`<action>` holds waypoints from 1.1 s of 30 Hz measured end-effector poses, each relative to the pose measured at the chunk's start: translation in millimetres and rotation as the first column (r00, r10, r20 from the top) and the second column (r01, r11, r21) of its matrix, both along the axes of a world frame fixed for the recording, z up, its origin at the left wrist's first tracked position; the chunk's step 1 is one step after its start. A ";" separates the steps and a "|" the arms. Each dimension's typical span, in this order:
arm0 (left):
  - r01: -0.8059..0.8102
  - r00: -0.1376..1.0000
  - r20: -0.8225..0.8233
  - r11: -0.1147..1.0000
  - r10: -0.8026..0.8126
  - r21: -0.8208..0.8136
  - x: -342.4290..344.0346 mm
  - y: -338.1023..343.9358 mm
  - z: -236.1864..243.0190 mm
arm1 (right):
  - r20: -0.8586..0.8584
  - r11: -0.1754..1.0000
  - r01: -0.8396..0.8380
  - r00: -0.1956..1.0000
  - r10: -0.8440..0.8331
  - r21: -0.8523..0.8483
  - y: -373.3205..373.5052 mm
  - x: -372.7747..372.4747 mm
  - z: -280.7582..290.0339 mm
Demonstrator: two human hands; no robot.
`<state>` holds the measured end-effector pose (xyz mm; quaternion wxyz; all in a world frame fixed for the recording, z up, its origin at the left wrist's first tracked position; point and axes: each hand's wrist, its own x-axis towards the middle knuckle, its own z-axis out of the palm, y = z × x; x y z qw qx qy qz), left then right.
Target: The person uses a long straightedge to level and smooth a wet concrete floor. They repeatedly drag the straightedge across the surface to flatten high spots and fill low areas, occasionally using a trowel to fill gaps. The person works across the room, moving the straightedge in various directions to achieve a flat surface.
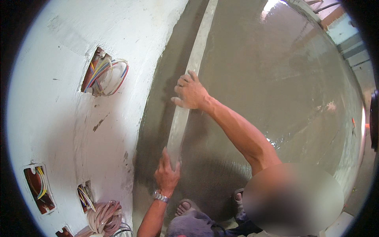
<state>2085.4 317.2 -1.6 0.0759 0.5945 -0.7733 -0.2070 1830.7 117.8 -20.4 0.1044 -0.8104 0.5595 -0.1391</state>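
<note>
Bar (201, 37) right of wall (118, 138); wires (41, 183) in wall openings (31, 185).

The grey layer (252, 71) looks wet and smooth, cement-like, throwing back a glossy glare at its far end and duller close to the white wall (59, 118). That wall is mostly matt, chalky and scuffed, its edge rough. The long bar (179, 124) looks like metal from here, its pale face dulled by smears. The wires (100, 73) seem plastic-coated; the watch (160, 196) is shiny linked metal, the trousers (189, 226) matt cloth.
</note>
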 end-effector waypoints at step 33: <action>0.149 0.988 -0.015 0.982 -0.152 -0.119 -43.5 9.1 -5.5 | -0.079 0.991 0.131 0.988 -0.131 0.005 14.7 -37.2 0.1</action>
